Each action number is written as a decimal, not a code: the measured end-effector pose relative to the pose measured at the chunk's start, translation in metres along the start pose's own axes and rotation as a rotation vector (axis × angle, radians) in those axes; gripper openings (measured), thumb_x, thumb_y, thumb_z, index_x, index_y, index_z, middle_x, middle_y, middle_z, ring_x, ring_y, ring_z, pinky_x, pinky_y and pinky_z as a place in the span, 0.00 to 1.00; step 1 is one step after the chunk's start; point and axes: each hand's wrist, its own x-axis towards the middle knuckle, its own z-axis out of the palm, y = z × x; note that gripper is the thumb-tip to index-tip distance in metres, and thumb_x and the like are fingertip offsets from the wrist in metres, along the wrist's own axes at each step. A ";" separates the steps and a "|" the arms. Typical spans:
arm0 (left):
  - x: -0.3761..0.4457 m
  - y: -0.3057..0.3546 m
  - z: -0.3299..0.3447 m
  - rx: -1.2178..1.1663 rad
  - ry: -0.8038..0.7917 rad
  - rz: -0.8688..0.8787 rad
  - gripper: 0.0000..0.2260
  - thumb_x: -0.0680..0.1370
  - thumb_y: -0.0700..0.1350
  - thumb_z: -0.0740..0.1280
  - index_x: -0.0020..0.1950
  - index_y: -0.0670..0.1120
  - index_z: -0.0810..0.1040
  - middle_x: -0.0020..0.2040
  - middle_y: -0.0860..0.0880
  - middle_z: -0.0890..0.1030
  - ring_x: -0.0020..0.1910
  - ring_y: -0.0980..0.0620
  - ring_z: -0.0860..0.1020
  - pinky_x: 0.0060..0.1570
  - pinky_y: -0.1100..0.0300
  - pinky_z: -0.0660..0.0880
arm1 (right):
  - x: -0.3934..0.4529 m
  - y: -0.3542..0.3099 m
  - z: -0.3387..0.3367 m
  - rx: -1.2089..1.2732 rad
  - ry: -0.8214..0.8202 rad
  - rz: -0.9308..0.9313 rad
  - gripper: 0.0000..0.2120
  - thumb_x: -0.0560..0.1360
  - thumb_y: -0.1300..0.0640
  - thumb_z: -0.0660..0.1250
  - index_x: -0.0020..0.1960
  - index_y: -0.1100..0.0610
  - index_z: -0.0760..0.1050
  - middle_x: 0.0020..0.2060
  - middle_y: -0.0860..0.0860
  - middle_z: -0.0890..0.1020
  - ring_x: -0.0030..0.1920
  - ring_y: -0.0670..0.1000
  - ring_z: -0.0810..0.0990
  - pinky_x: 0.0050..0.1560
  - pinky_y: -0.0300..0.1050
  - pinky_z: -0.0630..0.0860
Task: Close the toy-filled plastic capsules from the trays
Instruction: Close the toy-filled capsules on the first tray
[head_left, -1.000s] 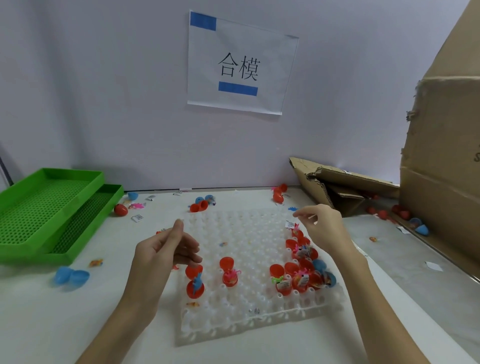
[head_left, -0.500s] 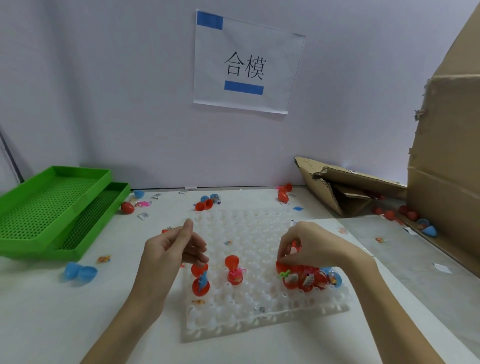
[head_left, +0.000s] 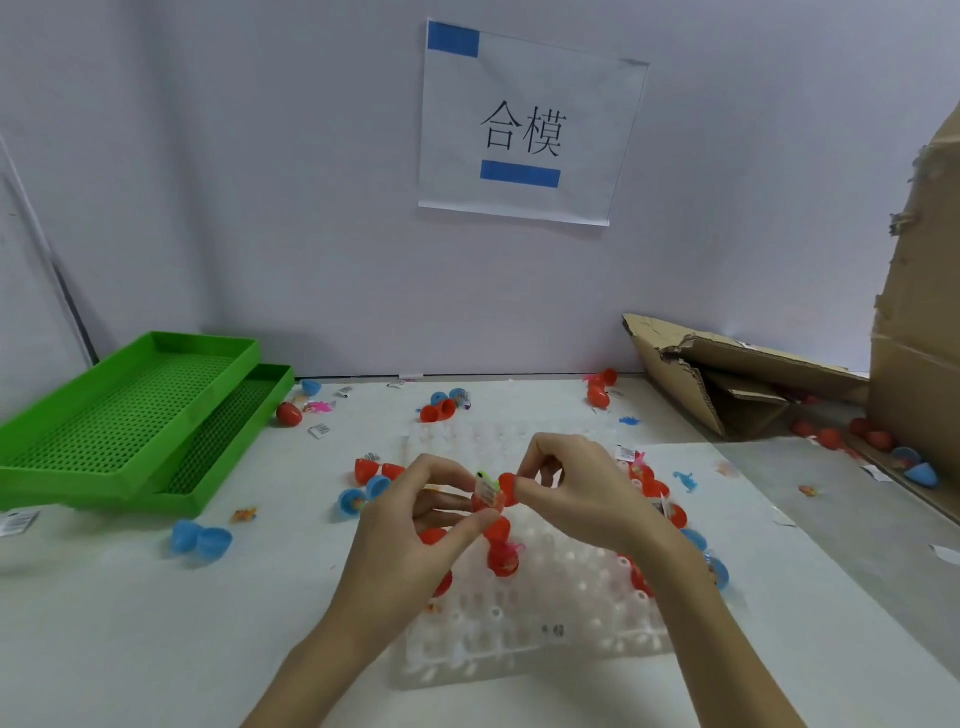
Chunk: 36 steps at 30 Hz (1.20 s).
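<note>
Both hands hold one red capsule above the clear tray

The left hand pinches the toy-filled capsule half; the right hand pinches its red lid at its 3 o'clock side; the tray rests on the counter.

Red capsule, perforated green trays, clear tray.

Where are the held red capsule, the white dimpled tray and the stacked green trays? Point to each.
red capsule (head_left: 491, 500), head view, on the toy-filled half between both hands.
white dimpled tray (head_left: 571, 613), head view, on bare dimples near its front.
green trays (head_left: 130, 410), head view, on the upper tray's perforated floor.
</note>
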 end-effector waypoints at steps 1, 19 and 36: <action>0.001 0.000 -0.001 -0.010 0.012 -0.003 0.14 0.70 0.52 0.78 0.53 0.53 0.81 0.48 0.59 0.86 0.51 0.58 0.85 0.55 0.61 0.82 | -0.001 -0.001 0.003 0.005 0.023 0.002 0.07 0.76 0.50 0.72 0.41 0.48 0.77 0.40 0.47 0.82 0.42 0.48 0.79 0.37 0.37 0.73; 0.003 -0.002 -0.005 0.025 0.064 0.046 0.13 0.73 0.48 0.77 0.57 0.52 0.85 0.53 0.60 0.85 0.52 0.56 0.85 0.53 0.60 0.83 | -0.015 -0.019 0.023 0.647 0.135 0.040 0.05 0.81 0.59 0.69 0.55 0.53 0.82 0.45 0.50 0.86 0.41 0.49 0.86 0.40 0.38 0.82; 0.003 -0.003 -0.003 -0.004 0.199 0.162 0.15 0.73 0.56 0.71 0.57 0.52 0.86 0.54 0.64 0.83 0.56 0.57 0.83 0.52 0.66 0.81 | -0.019 -0.029 0.038 0.933 0.115 0.079 0.08 0.81 0.55 0.69 0.56 0.56 0.84 0.46 0.53 0.87 0.47 0.53 0.87 0.46 0.40 0.82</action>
